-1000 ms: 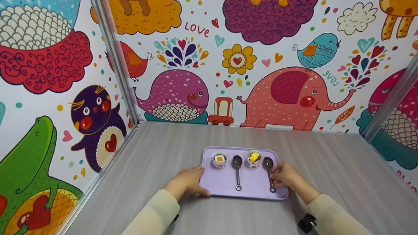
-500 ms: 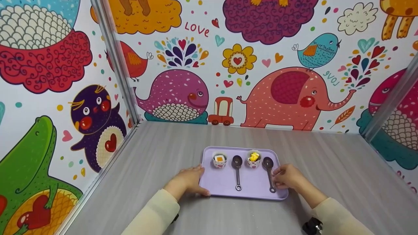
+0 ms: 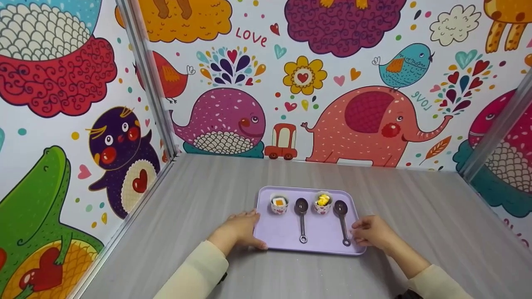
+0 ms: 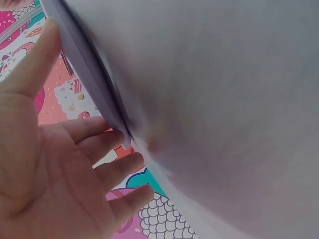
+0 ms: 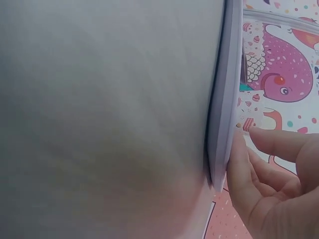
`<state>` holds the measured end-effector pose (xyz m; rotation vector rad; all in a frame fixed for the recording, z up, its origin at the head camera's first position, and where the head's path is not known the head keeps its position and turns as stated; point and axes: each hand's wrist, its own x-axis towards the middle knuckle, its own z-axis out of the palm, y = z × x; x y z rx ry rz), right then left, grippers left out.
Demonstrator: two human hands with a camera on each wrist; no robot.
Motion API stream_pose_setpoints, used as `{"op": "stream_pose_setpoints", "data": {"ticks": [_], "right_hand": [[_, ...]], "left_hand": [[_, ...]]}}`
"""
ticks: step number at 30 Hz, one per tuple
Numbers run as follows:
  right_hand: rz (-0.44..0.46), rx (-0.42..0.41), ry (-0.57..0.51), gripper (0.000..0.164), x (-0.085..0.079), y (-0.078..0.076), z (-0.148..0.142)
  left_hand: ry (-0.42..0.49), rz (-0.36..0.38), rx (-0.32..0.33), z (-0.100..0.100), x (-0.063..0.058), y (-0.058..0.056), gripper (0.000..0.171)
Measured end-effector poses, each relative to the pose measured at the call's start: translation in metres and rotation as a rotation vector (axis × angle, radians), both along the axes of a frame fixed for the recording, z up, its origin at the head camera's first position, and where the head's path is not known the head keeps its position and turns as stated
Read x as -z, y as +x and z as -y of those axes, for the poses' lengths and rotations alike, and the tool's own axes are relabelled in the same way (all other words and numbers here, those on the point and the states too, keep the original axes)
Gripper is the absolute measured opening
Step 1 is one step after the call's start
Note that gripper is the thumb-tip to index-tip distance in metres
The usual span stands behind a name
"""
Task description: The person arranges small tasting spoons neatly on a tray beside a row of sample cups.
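A lilac tray (image 3: 286,243) lies on the table, seen edge-on in both wrist views. My left hand (image 3: 239,231) touches its left edge with loosely extended fingers, the thumb by the front corner. At the right rim, my right hand (image 3: 374,233) has its thumb and fingertips beside the edge, with nothing held. Close to that hand lies a dark brown spoon (image 3: 342,222). Another dark spoon (image 3: 302,220) lies between two printed paper cups. The left paper cup (image 3: 279,209) contains a white-and-orange piece; the right paper cup (image 3: 322,209) contains yellow bits.
The grey wood-grain table (image 3: 216,178) extends around the tray. Printed cartoon panels (image 3: 224,116) enclose its back and sides, with a metal corner strip (image 3: 153,83) at left.
My right hand has let go of the right spoon and moved right, off its handle to the tray's rim. My left hand and the tray have stayed put.
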<state>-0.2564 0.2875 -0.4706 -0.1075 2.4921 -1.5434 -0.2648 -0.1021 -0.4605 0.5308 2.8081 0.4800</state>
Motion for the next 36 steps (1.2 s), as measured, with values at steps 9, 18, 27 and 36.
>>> {"op": "stream_pose_setpoints", "data": {"ticks": [9, 18, 27, 36], "right_hand": [[-0.026, -0.046, -0.017, 0.023, 0.000, 0.008, -0.010], [-0.091, -0.057, 0.047, 0.024, -0.002, 0.022, -0.014], [-0.327, -0.083, 0.376, 0.014, -0.006, 0.036, -0.023], [-0.303, -0.017, 0.583, 0.020, -0.027, 0.038, -0.036]], "left_hand": [[0.009, -0.003, -0.016, 0.000, -0.001, 0.002, 0.099], [-0.063, -0.099, 0.023, -0.001, -0.003, 0.013, 0.082], [-0.085, -0.321, 0.102, 0.009, 0.003, 0.022, 0.061], [-0.055, -0.457, 0.138, 0.024, -0.002, 0.029, 0.048]]}}
